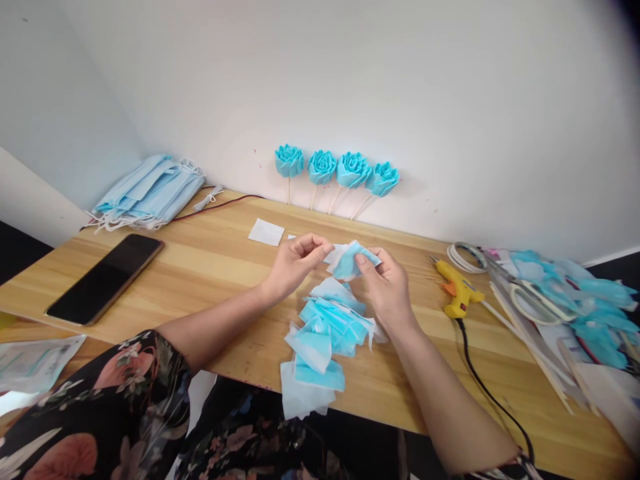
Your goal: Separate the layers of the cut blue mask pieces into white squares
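My right hand [389, 283] grips a small blue and white piece of mask fabric [349, 261] between thumb and fingers. At the left of that piece, my left hand [303, 267] pinches the edge of its white layer. Both hands are raised a little over the table. Below them lies a loose heap of cut blue and white mask pieces [320, 340], some hanging over the table's front edge. A white fabric rectangle [267, 232] lies flat behind my left hand.
Several blue fabric roses [323, 167] on sticks lean against the wall. Stacked face masks [150, 190] and a phone [106, 279] lie left. A yellow glue gun [457, 290], its cord running forward, white tape [466, 258], scissors [543, 303] and blue scraps [600, 320] are right.
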Motion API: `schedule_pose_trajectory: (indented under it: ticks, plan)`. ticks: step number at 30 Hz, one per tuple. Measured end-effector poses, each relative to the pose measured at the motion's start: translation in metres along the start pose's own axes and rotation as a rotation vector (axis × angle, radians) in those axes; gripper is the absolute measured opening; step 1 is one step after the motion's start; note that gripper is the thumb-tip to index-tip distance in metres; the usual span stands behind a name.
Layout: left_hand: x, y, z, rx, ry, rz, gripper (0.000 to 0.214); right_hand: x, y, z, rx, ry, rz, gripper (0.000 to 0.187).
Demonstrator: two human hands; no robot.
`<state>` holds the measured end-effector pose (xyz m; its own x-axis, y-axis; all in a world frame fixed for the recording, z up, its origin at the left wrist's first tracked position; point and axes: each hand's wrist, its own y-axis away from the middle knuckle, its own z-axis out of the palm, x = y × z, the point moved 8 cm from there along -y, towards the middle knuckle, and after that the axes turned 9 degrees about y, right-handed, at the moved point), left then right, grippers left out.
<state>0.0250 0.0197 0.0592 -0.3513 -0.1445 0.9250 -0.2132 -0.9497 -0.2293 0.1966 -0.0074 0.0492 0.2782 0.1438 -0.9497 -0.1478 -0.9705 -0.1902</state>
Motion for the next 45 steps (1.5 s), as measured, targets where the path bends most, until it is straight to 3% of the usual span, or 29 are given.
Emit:
schedule_pose_trajectory:
  ticks: [7,16,22,25,32,39,45]
  plan:
    - [-0.017,0.002,0.009,-0.102,-0.213,-0.102,0.025,-0.002,0.0,-0.006,0.062,0.038,-0.034,0.025]
    - [-0.025,0.002,0.012,-0.164,-0.203,-0.09,0.027,-0.01,0.002,-0.003,0.047,0.1,-0.088,0.02]
    - [-0.032,0.003,0.014,-0.203,-0.172,-0.155,0.031,-0.011,0.003,0.001,0.005,0.162,-0.114,0.022]
    - [-0.033,0.002,0.013,-0.201,-0.158,-0.158,0.022,-0.012,0.003,0.0,0.013,0.198,-0.127,0.022]
    - [-0.032,0.002,0.013,-0.175,-0.123,-0.156,0.023,-0.01,0.004,-0.001,0.022,0.236,-0.115,0.023]
    - [-0.019,-0.005,0.0,-0.025,-0.077,-0.118,0.023,-0.013,0.004,-0.008,0.103,0.213,-0.107,0.021]
    - [-0.019,0.0,0.008,-0.144,-0.206,-0.152,0.033,-0.013,0.003,-0.009,0.111,0.191,-0.097,0.021]
